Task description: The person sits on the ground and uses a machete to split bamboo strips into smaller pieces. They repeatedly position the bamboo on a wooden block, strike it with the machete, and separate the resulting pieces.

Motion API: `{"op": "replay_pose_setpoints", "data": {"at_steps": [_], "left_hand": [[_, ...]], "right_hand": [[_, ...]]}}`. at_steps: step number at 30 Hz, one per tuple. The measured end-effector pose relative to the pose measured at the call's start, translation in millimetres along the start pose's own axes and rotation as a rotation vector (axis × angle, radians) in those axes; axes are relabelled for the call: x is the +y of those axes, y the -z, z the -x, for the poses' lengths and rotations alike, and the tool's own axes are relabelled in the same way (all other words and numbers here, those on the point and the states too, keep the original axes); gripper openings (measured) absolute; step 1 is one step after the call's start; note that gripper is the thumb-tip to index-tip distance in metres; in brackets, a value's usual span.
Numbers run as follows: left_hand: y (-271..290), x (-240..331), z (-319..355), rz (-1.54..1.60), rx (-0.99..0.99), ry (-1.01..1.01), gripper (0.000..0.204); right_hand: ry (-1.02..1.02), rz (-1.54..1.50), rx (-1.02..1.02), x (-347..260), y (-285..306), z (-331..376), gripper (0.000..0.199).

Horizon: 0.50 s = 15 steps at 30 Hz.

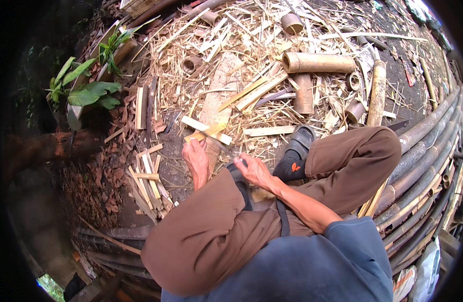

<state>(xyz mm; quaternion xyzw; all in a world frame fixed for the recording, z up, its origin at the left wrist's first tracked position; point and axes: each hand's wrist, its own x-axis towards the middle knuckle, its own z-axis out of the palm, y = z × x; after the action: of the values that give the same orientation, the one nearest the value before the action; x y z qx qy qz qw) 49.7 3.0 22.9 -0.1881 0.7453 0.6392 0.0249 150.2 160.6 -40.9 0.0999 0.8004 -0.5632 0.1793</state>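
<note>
My left hand (196, 157) grips one end of a short yellow split bamboo strip (207, 132), which points up and to the right over the ground in front of my knee. My right hand (255, 171) rests on my brown trouser knee, fingers closed around a dark tool (237, 167); its working end is hidden, so I cannot tell what kind it is. The two hands are about a hand's width apart. A pale worn wooden block (219, 95) lies on the ground just beyond the strip.
A pile of split bamboo strips (148, 183) lies to my left. Cut bamboo tubes (317, 63) and shavings litter the ground ahead. Long bamboo poles (423, 166) are stacked on the right. My black sandal (298, 151) sits beside my raised knee. A green plant (85, 93) grows far left.
</note>
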Motion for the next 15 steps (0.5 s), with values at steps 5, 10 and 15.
{"op": "replay_pose_setpoints", "data": {"at_steps": [5,10,15], "left_hand": [[16,-23,-6,-0.009,0.004,-0.010,0.041],[39,-13,-10,0.126,0.044,0.075,0.040],[69,12,13,0.454,-0.061,-0.085,0.040]], "right_hand": [[-0.158,0.013,-0.080,0,18,-8,0.055],[-0.128,0.117,0.050,59,4,-25,0.052],[0.287,0.336,0.479,6,8,-33,0.049]]}}
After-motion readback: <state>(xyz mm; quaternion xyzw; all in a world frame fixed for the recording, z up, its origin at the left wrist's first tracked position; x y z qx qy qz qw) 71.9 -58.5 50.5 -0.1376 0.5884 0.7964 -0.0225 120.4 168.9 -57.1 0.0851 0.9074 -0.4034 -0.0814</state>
